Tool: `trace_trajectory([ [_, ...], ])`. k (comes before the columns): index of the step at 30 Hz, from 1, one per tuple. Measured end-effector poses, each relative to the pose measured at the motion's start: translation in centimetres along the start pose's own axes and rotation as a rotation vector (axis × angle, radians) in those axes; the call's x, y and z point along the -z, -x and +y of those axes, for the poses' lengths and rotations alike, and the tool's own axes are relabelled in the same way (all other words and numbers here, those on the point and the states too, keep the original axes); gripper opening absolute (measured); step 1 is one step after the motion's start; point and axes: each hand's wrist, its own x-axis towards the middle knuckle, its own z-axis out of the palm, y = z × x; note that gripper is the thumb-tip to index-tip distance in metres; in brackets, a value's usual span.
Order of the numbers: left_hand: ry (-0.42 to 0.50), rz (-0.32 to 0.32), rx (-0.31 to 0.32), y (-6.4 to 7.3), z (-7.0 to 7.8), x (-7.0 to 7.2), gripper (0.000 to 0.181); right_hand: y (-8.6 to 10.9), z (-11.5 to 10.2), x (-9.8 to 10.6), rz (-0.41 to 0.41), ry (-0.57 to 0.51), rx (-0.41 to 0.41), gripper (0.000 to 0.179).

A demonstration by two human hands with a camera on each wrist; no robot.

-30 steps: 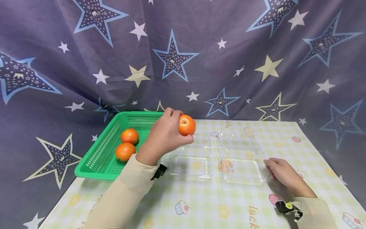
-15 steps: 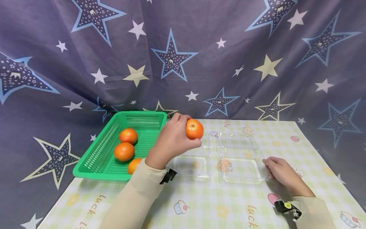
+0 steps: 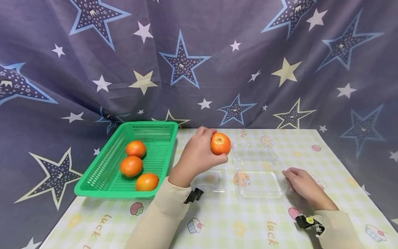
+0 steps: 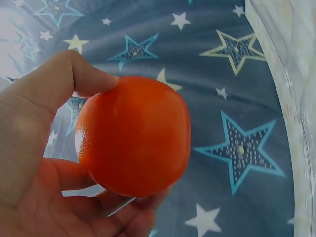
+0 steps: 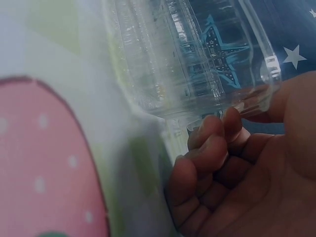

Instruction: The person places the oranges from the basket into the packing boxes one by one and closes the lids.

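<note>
My left hand (image 3: 197, 155) grips a glossy orange persimmon (image 3: 220, 144) between thumb and fingers, raised over the left clear plastic box (image 3: 214, 181). The left wrist view shows the same persimmon (image 4: 136, 138) smooth and slightly squarish, thumb on top and fingers beneath. My right hand (image 3: 306, 186) is at the right side of a second clear plastic box (image 3: 261, 185), whose lid lies folded back behind it. In the right wrist view, thumb and curled fingers (image 5: 210, 153) pinch the rim of this box (image 5: 197, 59). My left hand and arm hide part of the left box.
A green plastic basket (image 3: 169, 162) stands on the left of the table, holding three more persimmons (image 3: 131, 166). The table has a checked, printed cloth (image 3: 239, 214). Behind it hangs a dark curtain (image 3: 211, 34) with stars.
My left hand has carried the persimmon right and slightly down, away from the basket, uncovering a third persimmon there. The right hand keeps its place at the box; the view has shifted slightly.
</note>
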Motion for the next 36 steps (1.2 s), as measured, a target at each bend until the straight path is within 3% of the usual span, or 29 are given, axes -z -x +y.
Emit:
trace_trajectory([
  [10, 0.073, -0.037, -0.04, -0.4, 1.5, -1.7, 0.069, 0.0, 0.0, 0.0, -0.003, 0.016, 0.006, 0.042],
  [27, 0.113, -0.053, -0.087, -0.3, 1.7, -5.3, 0.072, 0.0, 0.1, 0.2, -0.014, 0.007, 0.024, 0.042],
  [36, 0.088, -0.083, -0.087, -0.4, 1.9, -6.2, 0.072, 0.0, 0.0, 0.3, -0.006, 0.009, 0.035, 0.042],
])
